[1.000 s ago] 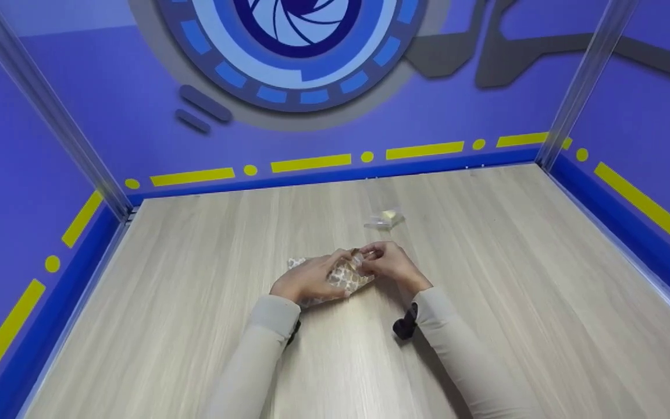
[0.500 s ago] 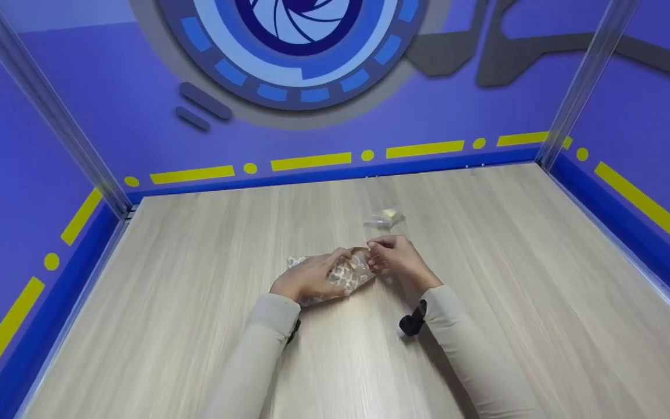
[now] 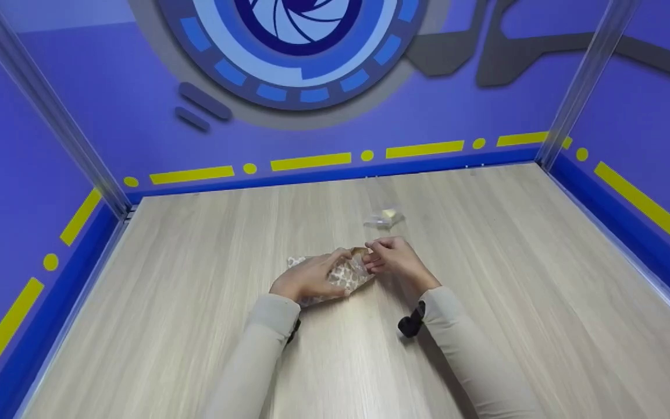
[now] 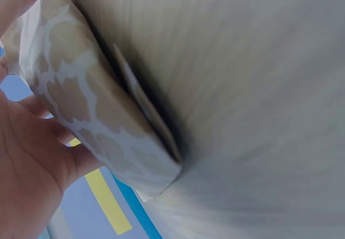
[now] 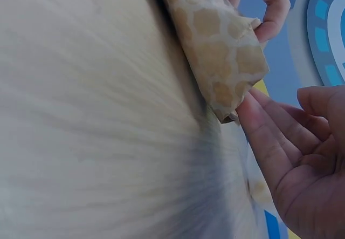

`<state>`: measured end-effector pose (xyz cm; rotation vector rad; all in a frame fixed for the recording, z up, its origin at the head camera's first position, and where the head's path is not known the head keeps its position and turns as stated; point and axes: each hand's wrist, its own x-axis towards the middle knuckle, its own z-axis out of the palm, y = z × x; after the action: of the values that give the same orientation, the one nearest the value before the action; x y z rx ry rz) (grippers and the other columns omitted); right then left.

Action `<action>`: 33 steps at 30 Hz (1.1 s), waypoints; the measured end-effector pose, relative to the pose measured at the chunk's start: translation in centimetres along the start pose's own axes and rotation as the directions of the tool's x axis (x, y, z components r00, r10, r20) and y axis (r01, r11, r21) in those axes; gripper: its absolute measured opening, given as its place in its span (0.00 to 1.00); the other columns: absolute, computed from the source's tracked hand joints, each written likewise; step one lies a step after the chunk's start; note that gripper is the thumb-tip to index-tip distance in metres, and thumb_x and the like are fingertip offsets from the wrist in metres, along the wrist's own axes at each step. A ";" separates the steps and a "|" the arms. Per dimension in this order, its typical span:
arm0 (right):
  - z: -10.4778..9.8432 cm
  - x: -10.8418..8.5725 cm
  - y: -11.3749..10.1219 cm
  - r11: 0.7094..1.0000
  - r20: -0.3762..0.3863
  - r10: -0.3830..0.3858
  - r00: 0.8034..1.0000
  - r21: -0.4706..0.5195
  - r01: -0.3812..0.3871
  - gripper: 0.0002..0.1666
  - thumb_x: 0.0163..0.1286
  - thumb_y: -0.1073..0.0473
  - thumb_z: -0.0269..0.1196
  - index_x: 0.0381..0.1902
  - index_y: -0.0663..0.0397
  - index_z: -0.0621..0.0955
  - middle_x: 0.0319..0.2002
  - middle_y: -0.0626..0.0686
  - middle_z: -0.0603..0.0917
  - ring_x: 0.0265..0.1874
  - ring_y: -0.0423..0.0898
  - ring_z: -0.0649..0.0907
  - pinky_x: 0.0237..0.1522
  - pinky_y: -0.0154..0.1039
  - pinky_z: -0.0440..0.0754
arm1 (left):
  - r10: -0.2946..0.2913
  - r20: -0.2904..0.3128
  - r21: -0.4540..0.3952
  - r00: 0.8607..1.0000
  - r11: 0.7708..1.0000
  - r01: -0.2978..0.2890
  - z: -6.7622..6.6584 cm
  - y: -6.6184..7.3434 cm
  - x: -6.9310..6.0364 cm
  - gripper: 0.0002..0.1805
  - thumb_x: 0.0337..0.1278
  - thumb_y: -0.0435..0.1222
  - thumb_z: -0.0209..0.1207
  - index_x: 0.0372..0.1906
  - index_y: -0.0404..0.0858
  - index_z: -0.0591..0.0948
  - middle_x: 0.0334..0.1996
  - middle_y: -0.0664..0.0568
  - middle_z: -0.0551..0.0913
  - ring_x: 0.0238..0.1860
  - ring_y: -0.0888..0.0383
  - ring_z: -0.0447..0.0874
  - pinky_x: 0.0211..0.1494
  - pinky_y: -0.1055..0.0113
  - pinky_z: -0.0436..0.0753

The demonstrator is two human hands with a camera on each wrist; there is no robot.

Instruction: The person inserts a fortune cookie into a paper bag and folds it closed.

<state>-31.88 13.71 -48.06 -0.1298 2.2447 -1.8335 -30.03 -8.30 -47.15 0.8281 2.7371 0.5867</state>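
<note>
A paper bag with a tan-and-white giraffe-like print lies on the wooden table. My left hand grips it from above, thumb on the near side and fingers over the far side. The left wrist view shows the patterned paper with a folded flap standing off its underside. At the bag's right end is my right hand. In the right wrist view, fairly straight fingertips touch the bag's end, while the thumb stands apart. Whatever may be inside the bag is hidden.
A small clear plastic packet with something pale yellow in it lies beyond the right hand. Blue and purple printed panels enclose the back and sides of the table.
My right hand has shifted slightly right and its fingers have straightened at the bag's end, exposing more of that end. The left hand and the plastic packet stay put.
</note>
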 end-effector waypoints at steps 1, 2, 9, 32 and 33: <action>0.1 0.0 0.0 1.000 0.002 0.001 1.000 -0.004 -0.001 0.21 0.74 0.59 0.51 0.51 0.75 0.77 0.35 0.64 0.87 0.25 0.41 0.86 0.31 0.32 0.86 | 0.003 0.000 -0.001 1.000 1.000 -0.003 0.0 0.0 0.0 0.40 0.49 0.55 0.65 0.67 0.57 0.62 0.67 0.50 0.71 0.66 0.48 0.71 0.67 0.53 0.71; 0.2 0.0 -0.1 1.000 0.006 0.002 1.000 -0.009 -0.002 0.22 0.74 0.58 0.51 0.51 0.75 0.77 0.36 0.64 0.87 0.25 0.41 0.86 0.32 0.33 0.86 | 0.007 -0.001 -0.001 1.000 1.000 -0.007 0.0 -0.1 0.0 0.40 0.49 0.56 0.65 0.67 0.57 0.62 0.67 0.50 0.71 0.66 0.48 0.71 0.67 0.53 0.71; 1.0 0.1 -0.1 1.000 0.060 -0.001 0.998 -0.013 0.002 0.24 0.76 0.55 0.49 0.53 0.73 0.76 0.40 0.69 0.86 0.28 0.44 0.87 0.35 0.38 0.87 | 0.029 -0.006 -0.023 1.000 0.999 -0.029 0.1 -0.2 0.1 0.39 0.48 0.57 0.66 0.65 0.56 0.63 0.65 0.50 0.73 0.65 0.47 0.72 0.66 0.52 0.72; 2.7 0.0 0.2 0.998 0.127 -0.049 0.991 -0.044 0.055 0.23 0.79 0.47 0.40 0.33 0.57 0.72 0.23 0.47 0.70 0.21 0.40 0.71 0.24 0.32 0.69 | 0.022 -0.007 -0.025 1.000 0.999 -0.022 0.0 -0.2 0.2 0.41 0.49 0.57 0.65 0.67 0.55 0.63 0.66 0.49 0.72 0.66 0.48 0.71 0.67 0.52 0.71; 2.6 -0.1 0.1 0.997 0.137 -0.047 0.989 -0.047 0.054 0.23 0.79 0.46 0.40 0.35 0.56 0.73 0.23 0.46 0.70 0.22 0.40 0.71 0.24 0.32 0.69 | 0.021 -0.007 -0.024 1.000 0.999 -0.021 0.0 -0.2 0.2 0.40 0.49 0.57 0.65 0.67 0.55 0.63 0.66 0.50 0.72 0.66 0.48 0.71 0.67 0.52 0.71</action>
<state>-31.14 11.23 -48.67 -0.3142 2.2138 -1.7365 -30.31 -8.37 -47.26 0.8514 2.7252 0.6273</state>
